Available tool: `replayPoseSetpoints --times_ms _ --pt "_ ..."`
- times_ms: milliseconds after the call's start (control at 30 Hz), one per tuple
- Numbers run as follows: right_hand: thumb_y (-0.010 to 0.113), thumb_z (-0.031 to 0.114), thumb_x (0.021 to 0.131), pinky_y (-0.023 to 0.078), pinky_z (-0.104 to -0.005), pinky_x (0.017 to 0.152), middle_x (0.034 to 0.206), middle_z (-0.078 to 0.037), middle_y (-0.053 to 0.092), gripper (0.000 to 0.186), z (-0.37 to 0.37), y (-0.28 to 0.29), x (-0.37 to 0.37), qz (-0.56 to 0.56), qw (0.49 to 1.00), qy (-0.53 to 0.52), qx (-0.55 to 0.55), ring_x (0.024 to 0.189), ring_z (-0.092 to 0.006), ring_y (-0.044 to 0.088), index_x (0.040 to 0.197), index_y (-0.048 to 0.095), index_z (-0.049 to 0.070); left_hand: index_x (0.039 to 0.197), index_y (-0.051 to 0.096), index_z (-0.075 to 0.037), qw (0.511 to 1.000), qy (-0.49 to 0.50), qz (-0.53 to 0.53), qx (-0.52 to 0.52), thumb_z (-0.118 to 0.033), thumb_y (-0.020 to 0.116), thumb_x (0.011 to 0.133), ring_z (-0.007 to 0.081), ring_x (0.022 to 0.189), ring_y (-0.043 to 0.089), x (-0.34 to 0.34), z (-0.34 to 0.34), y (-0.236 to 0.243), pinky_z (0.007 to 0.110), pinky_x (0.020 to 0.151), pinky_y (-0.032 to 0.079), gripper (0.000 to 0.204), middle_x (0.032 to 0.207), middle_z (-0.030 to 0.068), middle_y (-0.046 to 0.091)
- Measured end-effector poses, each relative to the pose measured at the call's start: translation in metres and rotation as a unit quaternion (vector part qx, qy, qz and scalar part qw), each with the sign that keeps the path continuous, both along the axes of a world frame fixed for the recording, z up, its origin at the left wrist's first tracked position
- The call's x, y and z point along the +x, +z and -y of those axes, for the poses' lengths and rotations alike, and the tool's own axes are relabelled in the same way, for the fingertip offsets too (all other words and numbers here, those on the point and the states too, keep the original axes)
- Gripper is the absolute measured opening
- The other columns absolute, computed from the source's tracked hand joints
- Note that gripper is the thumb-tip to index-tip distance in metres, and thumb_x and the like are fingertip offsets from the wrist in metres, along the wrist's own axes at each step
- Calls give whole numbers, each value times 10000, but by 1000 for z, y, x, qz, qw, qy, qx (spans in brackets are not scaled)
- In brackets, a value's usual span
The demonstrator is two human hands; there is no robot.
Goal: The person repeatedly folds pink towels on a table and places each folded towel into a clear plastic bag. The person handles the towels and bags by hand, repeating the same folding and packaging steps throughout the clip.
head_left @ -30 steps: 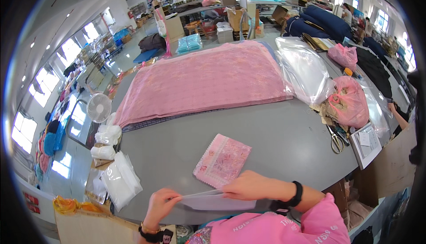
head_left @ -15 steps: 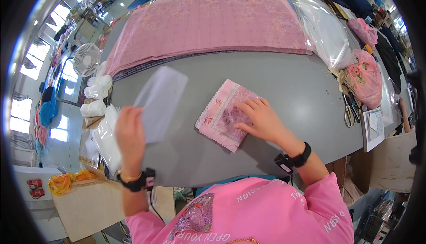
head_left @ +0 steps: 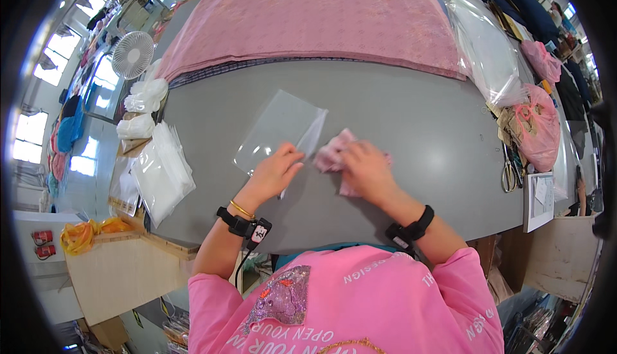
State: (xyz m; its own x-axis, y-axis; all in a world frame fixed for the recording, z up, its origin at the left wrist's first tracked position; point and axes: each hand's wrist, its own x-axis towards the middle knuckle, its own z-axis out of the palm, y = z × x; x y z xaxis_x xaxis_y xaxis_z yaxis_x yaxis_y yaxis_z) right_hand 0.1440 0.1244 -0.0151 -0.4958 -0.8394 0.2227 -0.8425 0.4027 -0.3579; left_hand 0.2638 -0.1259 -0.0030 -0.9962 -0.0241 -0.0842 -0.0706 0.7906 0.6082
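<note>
Just left of the table's middle lies a clear flat plastic bag (head_left: 276,126) with a whitish strip along its right edge. My left hand (head_left: 275,172) is over the bag's near edge, fingers closed on it near that strip. To the right, my right hand (head_left: 367,169) grips a pink patterned folded cloth (head_left: 333,153). The cloth is bunched and curled toward the bag, and part of it is hidden under my fingers. A small gap separates cloth and bag.
Pink lace-like fabric (head_left: 315,23) is stacked across the far side. Plastic bags (head_left: 164,171) lie at the left edge, near a white fan (head_left: 133,55). On the right are large clear sheets (head_left: 485,45), a pink bag (head_left: 538,129) and scissors (head_left: 509,174).
My left hand has brought the plastic bag down and right onto the table beside the cloth. The cloth, flat under my right hand before, is now gripped and bunched.
</note>
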Motion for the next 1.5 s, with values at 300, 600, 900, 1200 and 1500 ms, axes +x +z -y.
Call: replayPoseSetpoints --times_ms 300,600,900,1200,1500 --pt "749 50 797 504 -441 1004 1364 -156 606 523 -2 -17 42 123 968 44 -213 1231 -354 604 1308 644 85 1447 498 -58 990 -34 -99 90 -40 652 863 326 1188 626 15 -54 -48 390 955 537 604 1357 152 598" --pt "706 248 834 329 -537 1181 1492 -246 489 585 71 -3 13 -97 989 76 -77 1429 -455 402 1340 576 -15 1367 557 -8 987 -23 -71 -144 41 605 790 358 880 689 8 -63 39 422 697 575 581 1448 191 499" --pt "688 163 798 419 -476 1118 1375 -170 610 494 24 6 -27 -53 974 219 31 1316 -349 542 1261 632 0 1364 567 -17 972 -198 -119 -36 -173 708 891 378 1177 595 42 -84 46 463 994 494 518 1445 210 493" --pt "603 140 883 365 -480 1155 1447 -139 571 459 71 -9 -18 -15 990 132 -57 1384 -357 493 1333 619 48 1426 412 144 997 -9 -57 -55 -480 719 887 493 1455 297 5 -84 -37 549 1224 224 880 1485 331 390" --pt "649 185 920 152 -631 1240 1627 -144 386 570 96 -23 -33 -39 983 172 60 1532 -382 299 1482 552 191 1311 586 7 976 -109 -181 -58 -168 720 883 374 1371 480 37 -30 1 495 1162 390 481 1435 186 524"
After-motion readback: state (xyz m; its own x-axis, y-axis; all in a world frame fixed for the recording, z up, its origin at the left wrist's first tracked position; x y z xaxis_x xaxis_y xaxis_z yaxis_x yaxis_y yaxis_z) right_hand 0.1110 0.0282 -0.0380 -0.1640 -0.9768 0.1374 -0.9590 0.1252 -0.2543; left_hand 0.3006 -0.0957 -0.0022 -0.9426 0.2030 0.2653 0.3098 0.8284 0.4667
